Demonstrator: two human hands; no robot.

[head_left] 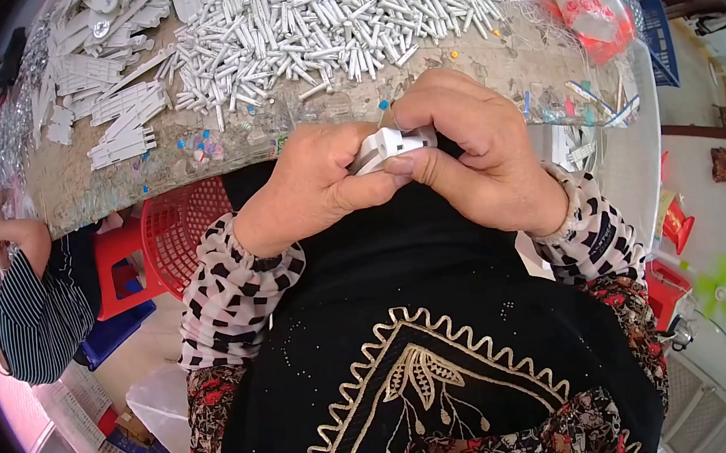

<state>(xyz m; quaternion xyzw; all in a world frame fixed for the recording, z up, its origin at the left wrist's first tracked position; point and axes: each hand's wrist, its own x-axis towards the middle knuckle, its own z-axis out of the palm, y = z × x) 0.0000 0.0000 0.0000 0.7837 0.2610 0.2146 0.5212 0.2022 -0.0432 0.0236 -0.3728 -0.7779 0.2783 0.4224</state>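
A small white plastic part [388,145] with slots is held between my two hands, just in front of the table's near edge. My left hand [317,178] grips its left side between thumb and fingers. On its right side, the thumb of my right hand [480,150] presses from below while the bent forefinger curls over the top. A thin strand seems to rise from the part near a tiny blue bit [384,105]. My fingers hide much of the part, so its exact kind does not show.
A big heap of short white plastic rods [322,21] covers the table [270,116]. Flat white plastic pieces [122,120] lie to its left. A clear bag with red wrapping [584,9] sits at the right. Another person in a striped sleeve [41,308] is at far left, near a red basket [185,233].
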